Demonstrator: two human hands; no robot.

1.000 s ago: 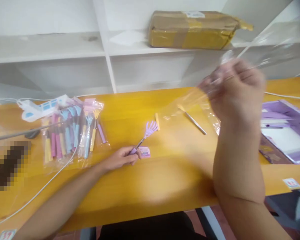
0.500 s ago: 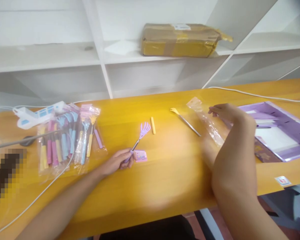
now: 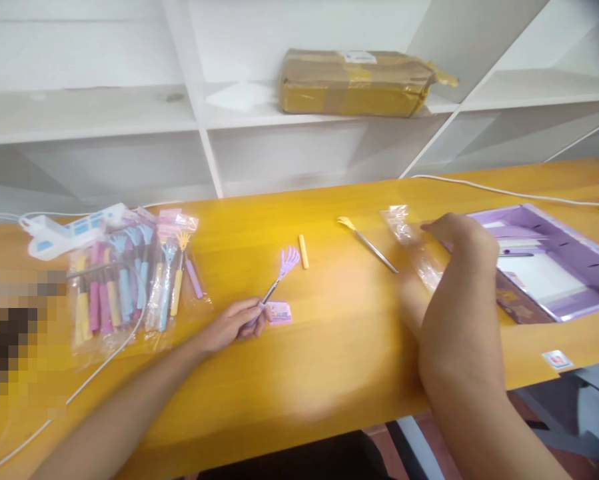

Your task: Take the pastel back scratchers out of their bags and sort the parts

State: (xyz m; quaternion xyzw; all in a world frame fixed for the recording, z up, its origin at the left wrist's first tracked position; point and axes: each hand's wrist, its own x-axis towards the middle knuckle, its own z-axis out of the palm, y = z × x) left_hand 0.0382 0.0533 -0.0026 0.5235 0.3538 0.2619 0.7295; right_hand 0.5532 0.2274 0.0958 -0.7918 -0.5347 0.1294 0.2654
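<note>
My left hand (image 3: 244, 319) is closed around the handle of a purple back scratcher (image 3: 288, 261), its claw pointing up and away above the table. Beneath that hand lies a small pink card (image 3: 280, 312). A short yellow handle tube (image 3: 304, 251) rests beside the purple claw. Farther right is a yellow-clawed back scratcher (image 3: 372, 248) with a bare metal rod. My right hand (image 3: 462, 233) is bent over a clear plastic sleeve (image 3: 413, 243), partly covering it. Most of its fingers are hidden or blurred, so I cannot tell whether it grips the sleeve.
Several bagged back scratchers (image 3: 129, 280) lie at left near a white power strip (image 3: 74, 230). A purple box (image 3: 574, 250) holding papers and a pen stands at right. A taped carton (image 3: 354, 83) sits on the shelf. White cables (image 3: 509, 185) cross the table; a sticker (image 3: 558, 360) is near its front edge.
My right hand has shifted slightly, and the plastic sleeve's upper end has moved a little. My left hand keeps its hold on the purple back scratcher. The whole view has drifted slightly.
</note>
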